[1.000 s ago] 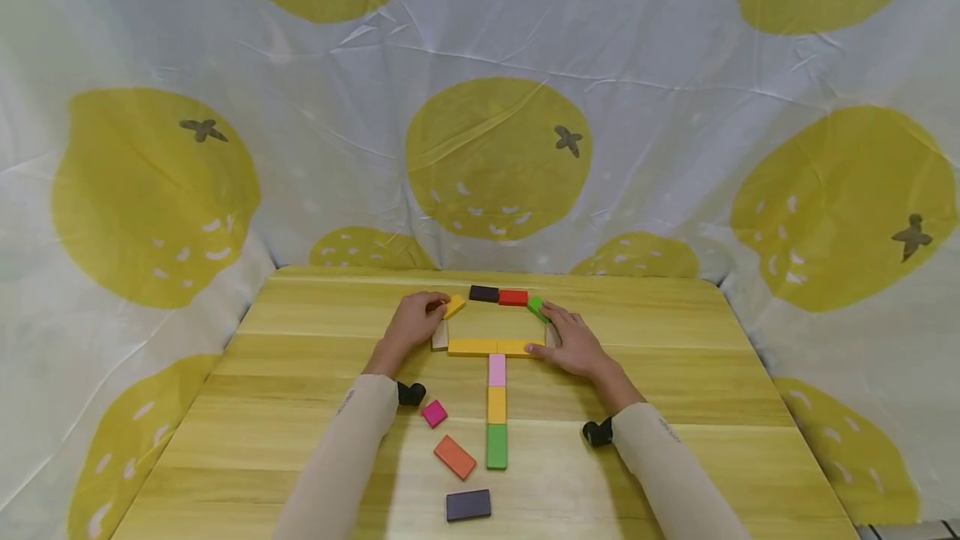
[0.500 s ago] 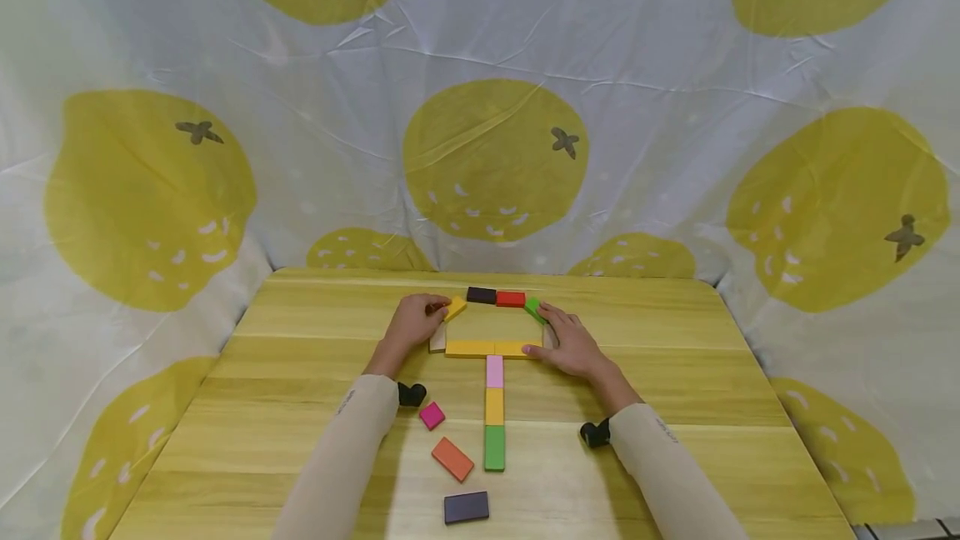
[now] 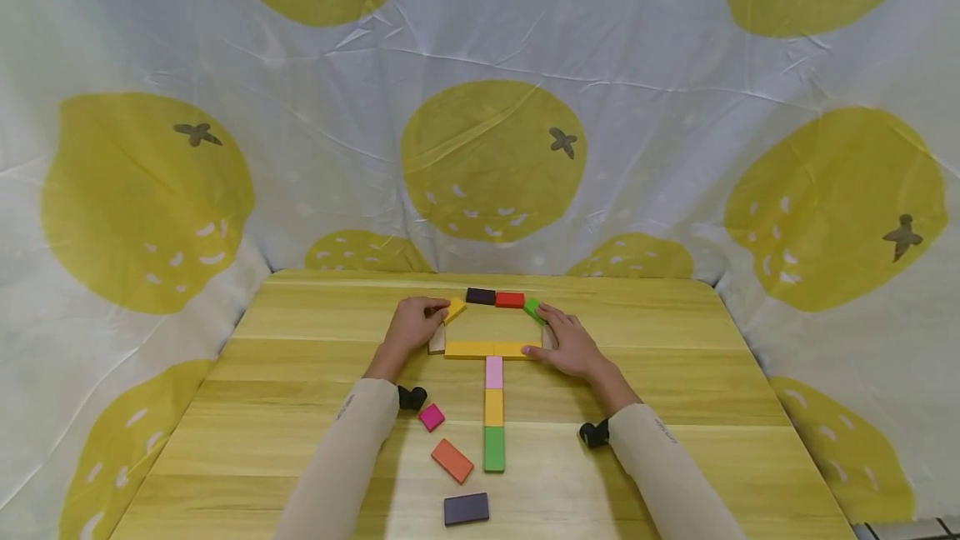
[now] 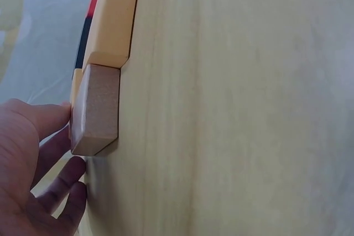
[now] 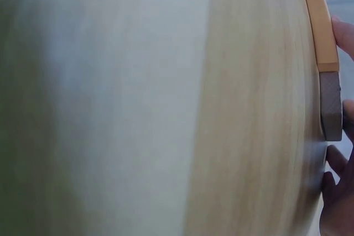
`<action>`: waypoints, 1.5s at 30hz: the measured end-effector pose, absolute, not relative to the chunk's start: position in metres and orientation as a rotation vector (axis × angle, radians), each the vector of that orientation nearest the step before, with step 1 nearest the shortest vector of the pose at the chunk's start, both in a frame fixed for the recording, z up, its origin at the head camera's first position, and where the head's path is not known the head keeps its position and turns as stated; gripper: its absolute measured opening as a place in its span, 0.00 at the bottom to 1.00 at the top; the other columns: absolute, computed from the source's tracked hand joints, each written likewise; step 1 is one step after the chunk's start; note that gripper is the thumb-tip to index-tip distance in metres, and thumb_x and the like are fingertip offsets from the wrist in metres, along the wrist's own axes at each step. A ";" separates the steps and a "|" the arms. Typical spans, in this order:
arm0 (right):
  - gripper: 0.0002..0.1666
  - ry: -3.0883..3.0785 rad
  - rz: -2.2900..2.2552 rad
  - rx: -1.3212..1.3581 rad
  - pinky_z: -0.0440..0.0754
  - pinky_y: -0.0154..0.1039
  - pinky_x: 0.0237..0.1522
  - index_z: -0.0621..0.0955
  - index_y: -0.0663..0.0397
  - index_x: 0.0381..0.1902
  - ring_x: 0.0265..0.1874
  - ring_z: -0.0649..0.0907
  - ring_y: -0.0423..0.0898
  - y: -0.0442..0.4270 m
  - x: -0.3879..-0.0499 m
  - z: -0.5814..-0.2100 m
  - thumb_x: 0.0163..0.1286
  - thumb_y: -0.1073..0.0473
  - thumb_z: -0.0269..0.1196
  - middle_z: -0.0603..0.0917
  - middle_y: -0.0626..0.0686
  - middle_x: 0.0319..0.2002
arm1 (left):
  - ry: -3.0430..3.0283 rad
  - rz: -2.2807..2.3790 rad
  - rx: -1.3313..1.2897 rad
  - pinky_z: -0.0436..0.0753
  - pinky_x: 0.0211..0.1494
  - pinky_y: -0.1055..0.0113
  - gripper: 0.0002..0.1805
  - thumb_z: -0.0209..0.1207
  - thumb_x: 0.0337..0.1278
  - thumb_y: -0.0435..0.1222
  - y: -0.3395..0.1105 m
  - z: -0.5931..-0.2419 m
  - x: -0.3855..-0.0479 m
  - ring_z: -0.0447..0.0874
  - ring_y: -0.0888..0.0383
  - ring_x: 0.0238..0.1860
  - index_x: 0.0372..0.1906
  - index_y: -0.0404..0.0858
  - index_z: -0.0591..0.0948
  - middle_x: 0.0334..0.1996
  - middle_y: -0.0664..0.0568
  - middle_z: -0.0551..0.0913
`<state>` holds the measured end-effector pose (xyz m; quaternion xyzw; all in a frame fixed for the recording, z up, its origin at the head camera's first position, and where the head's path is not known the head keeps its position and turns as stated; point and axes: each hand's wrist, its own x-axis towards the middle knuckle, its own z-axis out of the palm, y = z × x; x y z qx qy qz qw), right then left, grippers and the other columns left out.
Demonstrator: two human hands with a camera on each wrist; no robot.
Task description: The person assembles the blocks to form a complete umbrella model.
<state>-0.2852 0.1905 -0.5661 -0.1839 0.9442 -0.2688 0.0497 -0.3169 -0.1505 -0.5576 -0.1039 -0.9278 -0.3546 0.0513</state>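
My left hand [image 3: 412,325] pinches a small yellow block [image 3: 455,309] at the upper left of an outline of flat blocks. Just below it sits a plain wooden block [image 4: 97,106], close to the fingers in the left wrist view. On the opposite side my right hand [image 3: 573,347] lies spread, fingertips touching a green block [image 3: 534,312] and thumb on the end of the yellow bar [image 3: 513,349]. A second wooden block [image 5: 331,106] is partly under that hand. Across the top lie a black block [image 3: 481,296] and a red block [image 3: 510,300].
A stem of pink [image 3: 493,372], yellow [image 3: 493,407] and green blocks [image 3: 494,449] runs down from the bars. Loose pink [image 3: 431,417], orange [image 3: 452,461] and dark purple blocks [image 3: 467,509] lie left of it. A lemon-print cloth [image 3: 337,148] hangs behind the table.
The view has shifted very slightly. Both hands stay in the same places on the blocks, and no block has visibly moved.
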 end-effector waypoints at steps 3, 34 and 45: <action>0.56 2.871 -0.824 -0.560 0.65 0.65 0.75 0.61 0.50 0.81 0.78 0.62 0.62 0.190 -0.284 -0.565 0.66 0.27 0.64 0.59 0.51 0.82 | -2.837 -1.082 -0.303 0.84 0.60 0.50 0.14 0.64 0.70 0.39 -0.150 -0.556 -0.317 0.86 0.46 0.56 0.55 0.43 0.89 0.53 0.47 0.90; 0.56 2.860 -0.825 -0.554 0.64 0.67 0.75 0.61 0.49 0.82 0.78 0.62 0.64 0.190 -0.284 -0.562 0.66 0.29 0.65 0.58 0.51 0.82 | -2.872 -1.017 -0.382 0.80 0.66 0.45 0.20 0.61 0.73 0.41 -0.149 -0.553 -0.318 0.81 0.41 0.63 0.64 0.39 0.83 0.60 0.42 0.85; 0.56 2.868 -0.819 -0.547 0.64 0.67 0.75 0.60 0.49 0.82 0.78 0.61 0.64 0.190 -0.285 -0.566 0.66 0.29 0.65 0.58 0.51 0.83 | -3.021 -0.833 -0.661 0.65 0.79 0.43 0.43 0.63 0.64 0.60 -0.129 -0.539 -0.323 0.62 0.42 0.78 0.77 0.43 0.68 0.78 0.45 0.64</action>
